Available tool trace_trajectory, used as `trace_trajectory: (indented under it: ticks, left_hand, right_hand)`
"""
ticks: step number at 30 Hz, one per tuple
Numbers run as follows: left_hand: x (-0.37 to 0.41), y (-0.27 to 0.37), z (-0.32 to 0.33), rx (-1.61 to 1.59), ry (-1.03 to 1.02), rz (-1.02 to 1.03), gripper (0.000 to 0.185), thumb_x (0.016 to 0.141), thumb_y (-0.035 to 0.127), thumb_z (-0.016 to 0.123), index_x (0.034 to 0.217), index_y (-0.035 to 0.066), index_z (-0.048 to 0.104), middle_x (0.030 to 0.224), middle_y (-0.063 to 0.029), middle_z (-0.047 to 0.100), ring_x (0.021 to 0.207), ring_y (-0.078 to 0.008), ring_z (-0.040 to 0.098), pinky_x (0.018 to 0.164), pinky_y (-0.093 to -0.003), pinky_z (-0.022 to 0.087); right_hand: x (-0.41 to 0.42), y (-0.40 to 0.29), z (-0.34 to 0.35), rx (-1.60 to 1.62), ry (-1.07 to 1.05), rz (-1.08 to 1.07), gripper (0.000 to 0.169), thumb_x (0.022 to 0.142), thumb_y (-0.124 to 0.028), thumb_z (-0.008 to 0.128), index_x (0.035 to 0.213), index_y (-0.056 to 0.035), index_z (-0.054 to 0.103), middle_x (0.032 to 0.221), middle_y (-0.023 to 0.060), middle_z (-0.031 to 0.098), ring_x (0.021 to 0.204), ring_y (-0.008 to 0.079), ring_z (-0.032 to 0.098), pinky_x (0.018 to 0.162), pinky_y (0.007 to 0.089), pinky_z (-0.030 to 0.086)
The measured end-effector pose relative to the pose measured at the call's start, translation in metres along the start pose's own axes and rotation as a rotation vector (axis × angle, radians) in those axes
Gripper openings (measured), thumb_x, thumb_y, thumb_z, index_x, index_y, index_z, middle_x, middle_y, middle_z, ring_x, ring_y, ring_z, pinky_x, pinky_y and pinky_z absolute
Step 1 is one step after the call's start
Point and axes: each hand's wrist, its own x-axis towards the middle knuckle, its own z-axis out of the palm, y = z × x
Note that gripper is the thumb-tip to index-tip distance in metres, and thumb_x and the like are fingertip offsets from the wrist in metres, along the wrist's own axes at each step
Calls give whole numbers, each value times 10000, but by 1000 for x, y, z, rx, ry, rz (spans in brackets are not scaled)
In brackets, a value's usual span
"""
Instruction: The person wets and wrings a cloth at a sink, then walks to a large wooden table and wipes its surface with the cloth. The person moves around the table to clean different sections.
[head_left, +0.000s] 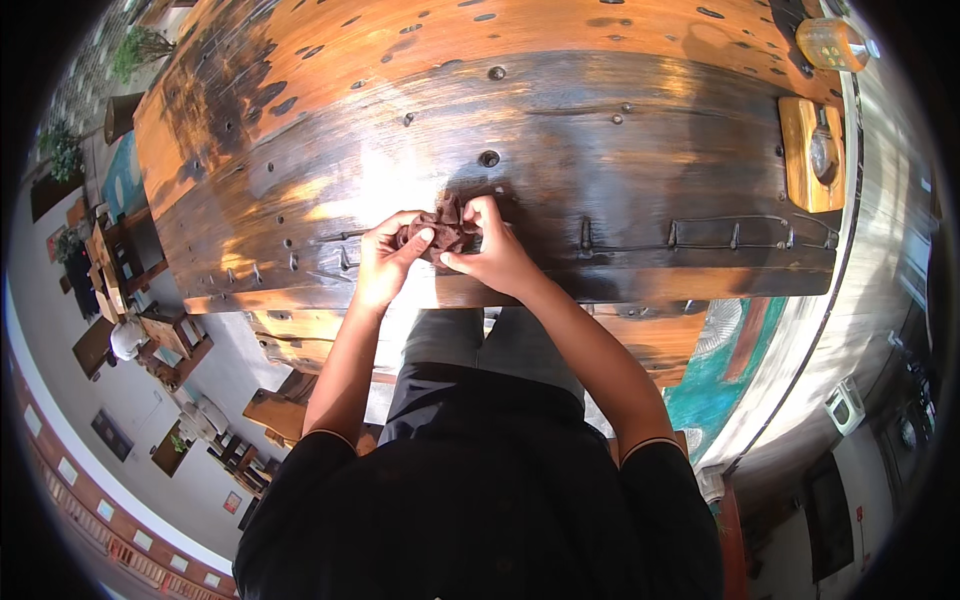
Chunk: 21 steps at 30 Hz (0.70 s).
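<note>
A crumpled dark brown cloth (444, 234) is held between both hands, just above the near part of a large polished wooden table (555, 172). My left hand (390, 251) grips its left side, the thumb lying on top of the folds. My right hand (491, 247) pinches the right side, with the thumb at the lower edge and the bent index finger by an upraised fold. The other fingers of both hands are partly hidden. Strong glare covers the tabletop around the left hand.
At the table's right end lies a wooden block (806, 154) with a round recess. Beyond it, near the far right corner, is a plastic bottle (832, 45) of orange colour. A wooden bench (292, 334) shows below the table's near edge. A wooden stool or chair (274, 416) stands behind on the left.
</note>
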Motion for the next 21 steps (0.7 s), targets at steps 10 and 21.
trace_trajectory:
  ticks: [10,21]
  left_hand:
    - [28,22,100,422,-6,87,459,887,190,661,1314,67,545,1034,-90,547,835,-153,557,728,-280,468]
    - [15,-64,134,241,-111,-35,401,905,117,585,1290,53,493,1136,-102,554,1022,-213,542,936,-335,428]
  right_hand:
    - [-54,-17,-141,201,105,368,254,889,-140,644,1089,12,609,983,68,671,859,101,601,764,264,489]
    - [-45,-11,-136,-609,281,549,728,672,-465,833,1102,59,569,998,219,674,936,345,670,816,378,510]
